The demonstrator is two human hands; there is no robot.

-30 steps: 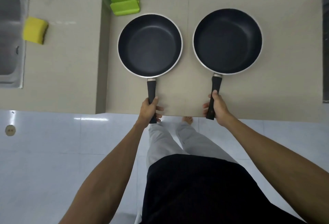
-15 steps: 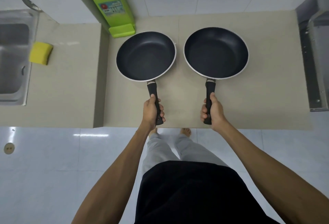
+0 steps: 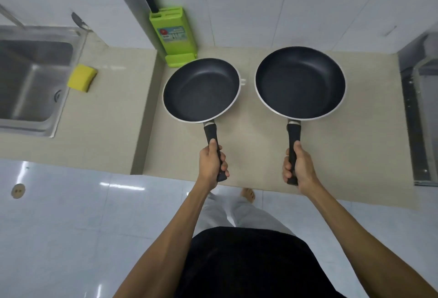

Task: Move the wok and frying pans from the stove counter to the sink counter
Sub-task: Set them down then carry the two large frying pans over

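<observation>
Two black non-stick frying pans with silver rims and black handles hang over the beige stove counter (image 3: 355, 155). My left hand (image 3: 211, 164) is shut on the handle of the left frying pan (image 3: 201, 90), which is lifted and tilted slightly. My right hand (image 3: 299, 167) is shut on the handle of the right frying pan (image 3: 299, 82), also raised off the counter. The lower sink counter (image 3: 106, 120) lies to the left, one step down. No wok is in view.
A steel sink (image 3: 28, 79) fills the far left, with a yellow sponge (image 3: 82, 77) beside it. A green knife block (image 3: 174, 37) stands against the tiled wall behind the left pan. A steel stove edge (image 3: 422, 120) runs along the right. Glossy floor lies below.
Both pans have risen off the stove counter in my hands. The view has tilted up, showing more wall and the knife block's black handle.
</observation>
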